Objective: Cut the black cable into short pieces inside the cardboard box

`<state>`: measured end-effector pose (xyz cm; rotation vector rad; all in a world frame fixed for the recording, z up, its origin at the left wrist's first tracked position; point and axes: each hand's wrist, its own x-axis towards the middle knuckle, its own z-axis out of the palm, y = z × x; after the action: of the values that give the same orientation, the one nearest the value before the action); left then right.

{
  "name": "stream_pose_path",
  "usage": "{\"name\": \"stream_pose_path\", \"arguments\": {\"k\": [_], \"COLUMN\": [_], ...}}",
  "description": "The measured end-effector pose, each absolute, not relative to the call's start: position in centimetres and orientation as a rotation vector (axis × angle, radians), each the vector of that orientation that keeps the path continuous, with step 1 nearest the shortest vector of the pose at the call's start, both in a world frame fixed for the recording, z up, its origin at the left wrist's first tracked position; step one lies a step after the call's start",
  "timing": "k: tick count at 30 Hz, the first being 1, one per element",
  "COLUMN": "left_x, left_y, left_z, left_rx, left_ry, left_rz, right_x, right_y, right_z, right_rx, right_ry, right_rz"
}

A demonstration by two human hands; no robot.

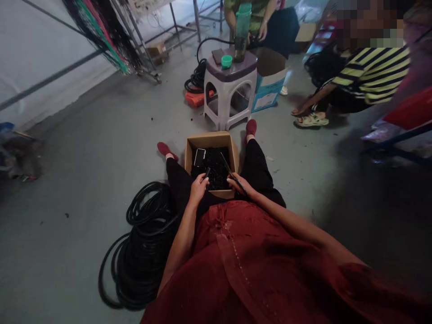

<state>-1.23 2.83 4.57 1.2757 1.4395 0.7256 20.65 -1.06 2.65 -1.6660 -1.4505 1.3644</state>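
Observation:
Between my legs stands an open cardboard box [235,153] holding many small black parts [215,157]. A phone [200,157] lies on them at the box's left side. My left hand [199,185], at the near left of the box, is closed on a short black piece [207,172]. Over the box's near right edge, my right hand [239,182] is closed round a long thin black rod or cable [229,170], which slants up and left over the parts.
Coiled black cable [145,252] lies left of my legs. Ahead is a stool [231,74] with a bottle [242,33] and green cup [226,61], beside a blue-white box [270,92]. A person in stripes [374,74] crouches at right; another sits behind the stool.

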Motion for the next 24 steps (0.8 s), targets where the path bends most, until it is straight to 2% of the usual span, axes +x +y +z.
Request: {"name": "stream_pose_path", "arguments": {"k": [9, 24], "left_x": [-1.8, -1.1], "left_y": [3.0, 2.6], "left_z": [5.1, 5.1], "left_rx": [1.195, 1.202], "left_ry": [1.421, 1.288], "left_rz": [0.821, 0.716], "right_x": [20.0, 19.7], "right_y": [-1.3, -0.7], "right_z": [3.6, 3.8], "right_rx": [-1.630, -1.598], "right_ry": [-1.718, -1.841], "right_rz": [1.398, 1.447]}}
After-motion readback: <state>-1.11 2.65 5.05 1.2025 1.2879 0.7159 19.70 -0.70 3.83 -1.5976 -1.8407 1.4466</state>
